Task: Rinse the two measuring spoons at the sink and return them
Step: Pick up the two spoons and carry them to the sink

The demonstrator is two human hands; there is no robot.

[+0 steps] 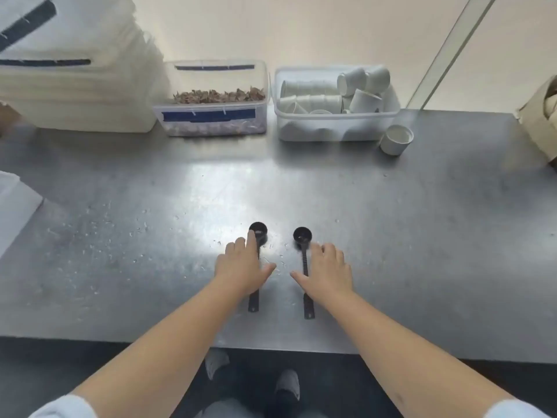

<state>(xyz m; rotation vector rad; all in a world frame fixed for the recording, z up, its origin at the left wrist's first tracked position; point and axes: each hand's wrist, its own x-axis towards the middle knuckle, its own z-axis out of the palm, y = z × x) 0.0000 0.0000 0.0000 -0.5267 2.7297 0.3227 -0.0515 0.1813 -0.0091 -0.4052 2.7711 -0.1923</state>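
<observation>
Two black measuring spoons lie side by side on the steel counter (422, 236), bowls pointing away from me. The left spoon (258, 229) lies under my left hand (242, 267), whose fingers are spread flat over its handle, one fingertip at the bowl. The right spoon (302, 235) lies just left of my right hand (327, 273), which hovers flat with fingers apart and its thumb across the handle. Neither hand grips a spoon. No sink is in view.
At the back stand stacked white bins (75, 86), a clear tub of brown flakes (214, 98) and a clear tub of white paper cups (334, 104). One loose cup (395, 139) sits beside it. A cardboard box (539, 116) is far right. Crumbs dot the counter.
</observation>
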